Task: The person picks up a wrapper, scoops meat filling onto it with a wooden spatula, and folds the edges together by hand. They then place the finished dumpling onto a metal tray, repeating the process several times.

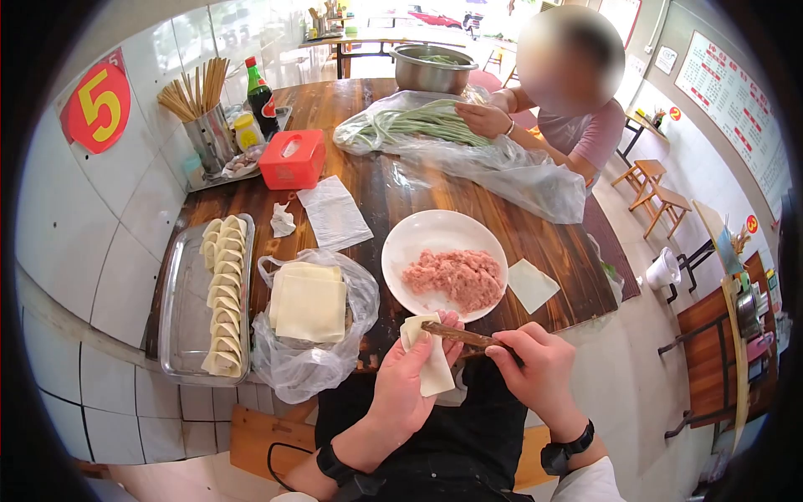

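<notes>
In front of my body, my left hand (403,386) holds a pale dough wrapper (437,372), its fingers closed round it. My right hand (535,368) grips a brown wooden stick (468,336), whose far tip lies against the upper part of the wrapper. Just beyond both hands is a white plate (401,236) with a mound of pink minced meat (456,278). A stack of square wrappers (308,303) rests on an open plastic bag (284,372) to the left. Further left, a metal tray (188,335) carries a row of folded dumplings (224,305) along its right side.
A single wrapper (533,286) lies right of the plate. Tissue (335,213), a red tissue box (292,159), chopsticks (196,96) and a bottle (261,100) stand back left. Across the table, another person (577,134) handles long green vegetables (410,125) on plastic near a metal pot (431,71).
</notes>
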`<control>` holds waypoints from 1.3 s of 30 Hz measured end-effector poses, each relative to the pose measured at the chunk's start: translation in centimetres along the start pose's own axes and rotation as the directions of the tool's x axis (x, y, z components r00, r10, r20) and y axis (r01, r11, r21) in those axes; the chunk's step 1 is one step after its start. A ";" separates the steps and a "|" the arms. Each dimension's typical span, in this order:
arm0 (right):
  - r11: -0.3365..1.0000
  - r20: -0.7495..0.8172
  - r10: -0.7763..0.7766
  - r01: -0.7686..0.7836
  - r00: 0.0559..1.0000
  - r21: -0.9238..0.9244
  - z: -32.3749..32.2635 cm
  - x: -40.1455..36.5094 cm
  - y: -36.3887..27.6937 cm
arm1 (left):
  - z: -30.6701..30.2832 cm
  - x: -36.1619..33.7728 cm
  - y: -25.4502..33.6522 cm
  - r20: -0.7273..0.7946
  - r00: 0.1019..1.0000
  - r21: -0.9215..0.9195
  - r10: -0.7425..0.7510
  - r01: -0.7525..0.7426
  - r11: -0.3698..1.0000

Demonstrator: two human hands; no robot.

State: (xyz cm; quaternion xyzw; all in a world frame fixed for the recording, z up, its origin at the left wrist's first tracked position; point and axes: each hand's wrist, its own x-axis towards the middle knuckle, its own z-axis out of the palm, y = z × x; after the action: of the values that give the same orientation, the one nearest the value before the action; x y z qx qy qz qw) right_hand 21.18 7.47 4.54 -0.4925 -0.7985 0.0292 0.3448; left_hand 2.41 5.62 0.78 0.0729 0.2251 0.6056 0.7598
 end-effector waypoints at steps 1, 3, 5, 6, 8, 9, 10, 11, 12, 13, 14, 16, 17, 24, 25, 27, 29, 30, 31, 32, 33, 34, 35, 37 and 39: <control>0.999 0.008 -0.008 0.008 1.000 -0.046 0.1 -0.1 0.2 | 0.0 0.0 0.0 0.014 1.000 0.017 -0.004 0.004 1.000; 0.999 0.015 0.002 -0.001 1.000 -0.050 0.2 -0.1 0.7 | 0.1 0.0 0.0 -0.003 1.000 0.069 -0.003 0.003 0.998; 0.999 0.019 0.012 -0.011 1.000 -0.050 0.3 -0.2 0.9 | 0.0 0.1 0.0 -0.021 1.000 0.125 -0.001 0.004 0.992; 0.997 0.017 0.075 -0.075 0.997 -0.021 0.5 -0.2 0.8 | -0.2 0.2 -0.1 -0.025 1.000 0.134 -0.015 0.018 0.991; 0.991 0.010 0.137 -0.137 0.991 0.013 0.7 -0.1 0.8 | -0.3 0.2 -0.1 -0.027 0.999 0.149 -0.025 0.029 0.988; 0.979 0.010 0.199 -0.199 0.980 0.037 0.9 -0.1 0.9 | -0.1 0.1 0.0 -0.021 0.999 0.143 -0.028 0.031 0.989; 0.964 0.013 0.261 -0.261 0.965 0.060 1.1 -0.1 1.0 | 0.0 0.0 0.0 -0.017 0.999 0.137 -0.033 0.035 0.990; 0.963 0.011 0.264 -0.264 0.965 0.062 1.5 -0.4 1.1 | 0.0 0.1 0.0 -0.017 0.999 0.141 -0.035 0.037 0.989; 0.851 0.131 0.379 -0.400 0.916 0.339 2.2 -0.9 1.1 | -0.1 0.1 -0.1 -0.015 1.000 0.092 -0.010 0.012 0.996; 0.643 0.276 0.446 -0.520 0.851 0.562 3.0 -1.5 1.1 | -0.2 0.2 -0.3 -0.015 1.000 0.042 0.011 -0.010 0.999; 0.503 0.355 0.391 -0.520 0.849 0.690 4.4 -2.1 1.1 | -0.2 0.4 -0.5 -0.015 1.000 0.044 0.001 0.000 0.999; 0.320 0.453 0.362 -0.564 0.815 0.761 6.1 -2.7 -0.8 | -0.2 0.7 -1.1 -0.002 0.996 0.046 0.094 -0.094 0.994; 0.293 0.482 0.351 -0.583 0.803 0.758 6.5 -2.7 -1.7 | -0.1 0.6 -1.3 -0.004 0.997 0.048 0.083 -0.083 0.995; 0.194 0.421 0.451 -0.547 0.787 0.814 6.8 -2.3 -3.4 | -0.6 0.1 -1.1 -0.040 0.973 0.078 0.228 -0.224 0.971; 0.193 0.424 0.450 -0.549 0.786 0.813 6.9 -2.1 -3.4 | -1.4 0.2 -1.1 0.022 0.971 0.021 0.237 -0.237 0.971; 0.187 0.329 0.500 -0.471 0.801 0.862 7.0 -2.1 -3.4 | -1.9 0.2 -1.4 0.082 0.966 -0.041 0.246 -0.244 0.969; 0.198 0.322 0.479 -0.458 0.816 0.866 7.2 -2.2 -2.8 | -1.3 0.0 -1.4 0.009 0.966 -0.017 0.258 -0.258 0.966; 0.225 0.329 0.459 -0.466 0.825 0.855 7.2 -2.0 -2.6 | -1.3 0.0 -1.4 0.009 0.966 -0.017 0.258 -0.258 0.966; 0.252 0.336 0.438 -0.473 0.834 0.844 7.1 -1.8 -2.4 | -1.3 0.0 -1.5 -0.008 0.959 0.041 0.284 -0.284 0.958; 0.252 0.336 0.439 -0.472 0.834 0.845 7.0 -1.4 -2.2 | -1.3 0.1 -1.5 -0.023 0.950 0.100 0.312 -0.308 0.946; 0.359 0.307 0.383 -0.447 0.871 0.819 6.7 -0.7 -2.0 | -1.4 0.2 -1.4 -0.022 0.950 0.101 0.312 -0.308 0.946; 0.461 0.282 0.322 -0.410 0.904 0.787 6.4 0.0 -1.8 | -1.5 0.3 -1.3 -0.004 0.936 0.228 0.352 -0.342 0.912; 0.460 0.281 0.322 -0.409 0.904 0.788 5.9 0.7 -1.5 | -1.6 0.4 -1.1 0.019 0.921 0.351 0.389 -0.370 0.860; 0.782 0.278 0.045 -0.207 0.960 0.588 4.3 2.3 -1.0 | -1.6 0.3 -0.3 0.073 0.901 0.626 0.427 -0.375 0.684; 0.817 0.333 0.013 -0.202 0.943 0.540 2.9 3.4 -1.2 | -1.8 0.1 0.2 0.133 0.884 0.833 0.447 -0.344 0.433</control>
State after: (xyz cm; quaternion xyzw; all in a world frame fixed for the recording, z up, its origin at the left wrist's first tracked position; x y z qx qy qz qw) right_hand 17.64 10.42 4.52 -0.4017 -0.7685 0.3625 0.3416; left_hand 1.44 5.52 -0.79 0.4450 0.5034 0.5859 0.4530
